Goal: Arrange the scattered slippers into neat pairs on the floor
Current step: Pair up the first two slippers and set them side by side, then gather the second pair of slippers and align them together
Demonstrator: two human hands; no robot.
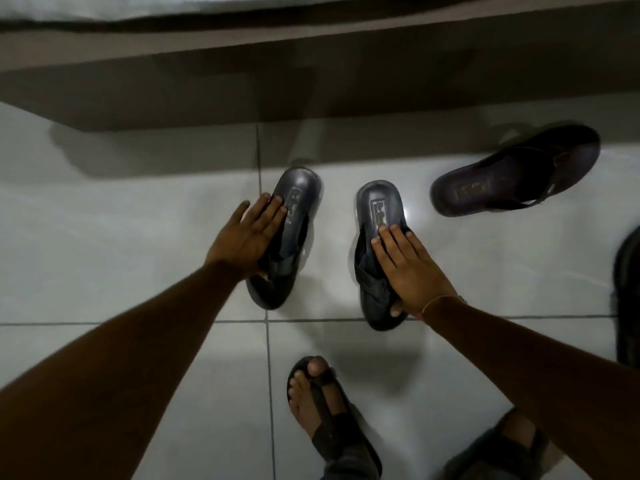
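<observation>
Two dark grey slippers lie side by side on the white tiled floor, heels pointing away from me. My left hand (247, 233) grips the left slipper (296, 199) along its left edge, fingers over the sole and thumb under the strap. On the right slipper (379, 206) my right hand (408, 268) is closed over the strap area, fingers flat on the footbed. A gap of floor separates the two slippers. A third, darker brown slipper (516, 173) rests slanted at the upper right, apart from both hands.
A dark low ledge or bed base (311, 81) runs across the top. Another dark shoe (628, 299) shows partly at the right edge. My own sandalled feet (322, 410) stand at the bottom. Bare tiles (104, 237) spread to the left.
</observation>
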